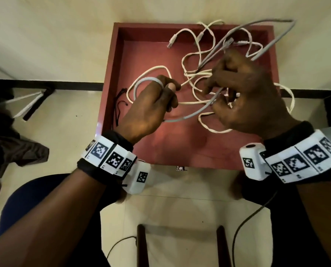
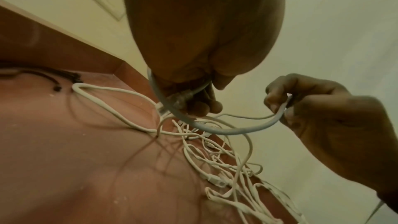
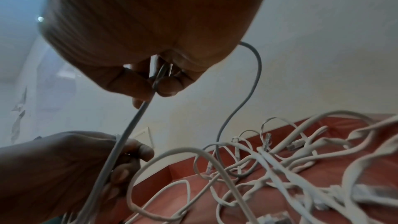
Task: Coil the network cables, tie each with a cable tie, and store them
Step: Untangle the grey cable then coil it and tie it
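Cream tiled floor [image 1: 51,45] lying underfoot, a black strip [image 1: 45,86] crossing it; blue chair seat [image 1: 30,195] showing lower left.

red tray [image 1: 110,78], white cables [image 1: 196,78], black ties [image 1: 118,105] inside

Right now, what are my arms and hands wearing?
Both hands, the left hand and the right hand, are bare, without gloves. Each wrist has a black fabric cuff under a white band printed with square black-and-white markers. A white boxy camera unit hangs at each wrist's inner side. Forearms are uncovered.
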